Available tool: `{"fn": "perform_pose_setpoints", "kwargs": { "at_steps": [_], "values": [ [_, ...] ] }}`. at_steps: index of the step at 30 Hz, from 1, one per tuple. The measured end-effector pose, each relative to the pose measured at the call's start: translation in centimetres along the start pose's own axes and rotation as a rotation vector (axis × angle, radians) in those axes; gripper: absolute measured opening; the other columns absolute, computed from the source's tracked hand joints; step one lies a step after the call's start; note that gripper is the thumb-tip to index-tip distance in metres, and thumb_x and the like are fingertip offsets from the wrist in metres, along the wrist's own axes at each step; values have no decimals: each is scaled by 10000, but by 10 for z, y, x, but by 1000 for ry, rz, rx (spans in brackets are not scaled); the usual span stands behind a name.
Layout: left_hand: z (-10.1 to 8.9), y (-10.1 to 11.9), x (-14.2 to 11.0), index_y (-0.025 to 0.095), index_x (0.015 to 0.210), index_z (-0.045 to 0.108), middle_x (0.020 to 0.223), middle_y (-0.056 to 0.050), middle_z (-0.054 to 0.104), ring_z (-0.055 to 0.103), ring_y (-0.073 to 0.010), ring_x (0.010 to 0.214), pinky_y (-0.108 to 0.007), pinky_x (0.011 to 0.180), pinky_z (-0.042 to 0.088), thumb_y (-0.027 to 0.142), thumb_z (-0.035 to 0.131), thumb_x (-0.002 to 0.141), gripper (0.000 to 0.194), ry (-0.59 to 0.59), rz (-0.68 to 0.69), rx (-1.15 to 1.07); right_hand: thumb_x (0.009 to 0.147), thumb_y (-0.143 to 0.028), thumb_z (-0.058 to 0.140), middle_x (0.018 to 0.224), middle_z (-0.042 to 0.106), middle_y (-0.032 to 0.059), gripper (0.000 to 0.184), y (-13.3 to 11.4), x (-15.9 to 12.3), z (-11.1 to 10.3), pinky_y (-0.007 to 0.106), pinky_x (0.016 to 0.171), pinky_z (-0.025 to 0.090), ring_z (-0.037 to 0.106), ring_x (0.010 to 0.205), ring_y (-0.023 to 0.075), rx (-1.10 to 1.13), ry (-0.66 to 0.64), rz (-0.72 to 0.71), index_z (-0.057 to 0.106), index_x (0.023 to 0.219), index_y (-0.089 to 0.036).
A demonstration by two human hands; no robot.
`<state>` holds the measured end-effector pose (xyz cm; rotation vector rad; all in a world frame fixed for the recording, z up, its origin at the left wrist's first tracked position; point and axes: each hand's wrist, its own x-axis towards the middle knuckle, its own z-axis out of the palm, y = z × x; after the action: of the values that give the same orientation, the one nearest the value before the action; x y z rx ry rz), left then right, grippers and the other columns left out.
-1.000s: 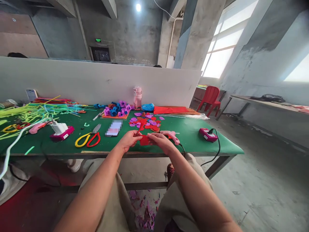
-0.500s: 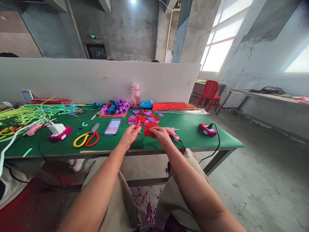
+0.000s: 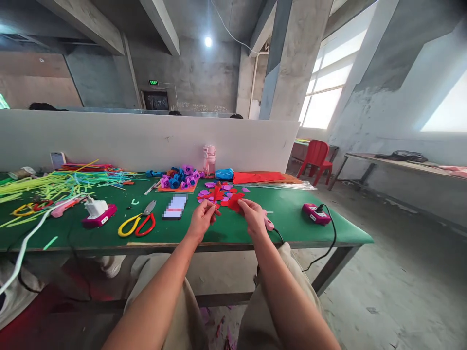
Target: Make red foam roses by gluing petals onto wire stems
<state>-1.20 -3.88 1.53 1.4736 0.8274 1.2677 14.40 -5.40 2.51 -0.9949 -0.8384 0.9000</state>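
Note:
My left hand pinches a narrow, upright piece of folded red paper. A short gap to the right, my right hand grips the edge of a red paper petal between thumb and fingers. Loose red and purple petals lie scattered on the green table just beyond both hands. Partly hidden behind my right hand is a pink glue gun, its cord running off the front edge.
Scissors and a phone lie left of my hands. Paper flowers, a pink bottle and red sheets line the back. Colored strips and a power socket occupy the left; another socket sits right.
My right hand has raised the red petal off the tabletop and turned it. My left hand still holds the narrow red piece. The camera has tilted upward.

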Motion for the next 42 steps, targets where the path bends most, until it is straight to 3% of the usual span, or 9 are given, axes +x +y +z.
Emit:
{"fn": "perform_pose_setpoints", "kwargs": {
  "at_steps": [4, 8, 14, 19, 25, 32, 42],
  "values": [
    [-2, 1, -1, 157, 703, 590, 707, -12, 622, 532, -116, 656, -223, 600, 399, 421, 660, 677, 275, 22, -16, 1, 605, -388, 640, 510, 536, -24, 235, 8, -4, -3, 231, 521, 353, 433, 500, 94, -40, 16, -37, 636, 595, -153],
    [-2, 5, -1, 148, 668, 643, 612, 17, 565, 445, -84, 580, -210, 544, 323, 377, 720, 623, 245, 86, 0, -17, 649, -398, 616, 515, 499, -37, 247, 3, -6, -1, 227, 523, 324, 389, 507, 87, -48, -26, -103, 619, 602, -155],
    [6, 11, -7, 148, 707, 669, 621, 9, 583, 429, -67, 530, -205, 488, 297, 323, 780, 553, 258, 13, -114, -261, 670, -432, 604, 519, 484, -35, 285, -8, -12, 0, 231, 517, 309, 376, 514, 95, -91, -56, -150, 620, 641, -148],
    [9, 10, -7, 146, 705, 671, 594, 13, 575, 428, -57, 504, -198, 472, 296, 308, 786, 557, 248, -22, -143, -305, 680, -425, 580, 525, 472, -28, 286, -16, -16, 2, 227, 516, 308, 373, 525, 98, -114, -59, -167, 613, 623, -147],
    [14, 18, -11, 141, 685, 672, 594, 17, 573, 439, -47, 506, -186, 482, 326, 266, 797, 551, 220, -82, -199, -369, 730, -392, 521, 493, 388, -43, 294, -22, -18, -1, 233, 478, 217, 296, 499, 89, -246, -36, -278, 546, 553, -158],
    [19, 20, -15, 136, 703, 691, 602, 7, 569, 431, -39, 501, -179, 483, 339, 257, 782, 586, 192, -200, -253, -388, 736, -365, 498, 510, 375, -39, 281, -27, -20, -2, 231, 482, 227, 286, 509, 89, -205, -124, -230, 510, 540, -164],
    [23, 19, -15, 140, 683, 704, 644, -10, 623, 459, -47, 514, -188, 494, 350, 242, 808, 531, 211, -126, -240, -331, 713, -386, 496, 496, 396, -42, 304, -27, -19, -2, 233, 475, 242, 302, 495, 88, -208, -117, -215, 473, 497, -173]
  ]
}}
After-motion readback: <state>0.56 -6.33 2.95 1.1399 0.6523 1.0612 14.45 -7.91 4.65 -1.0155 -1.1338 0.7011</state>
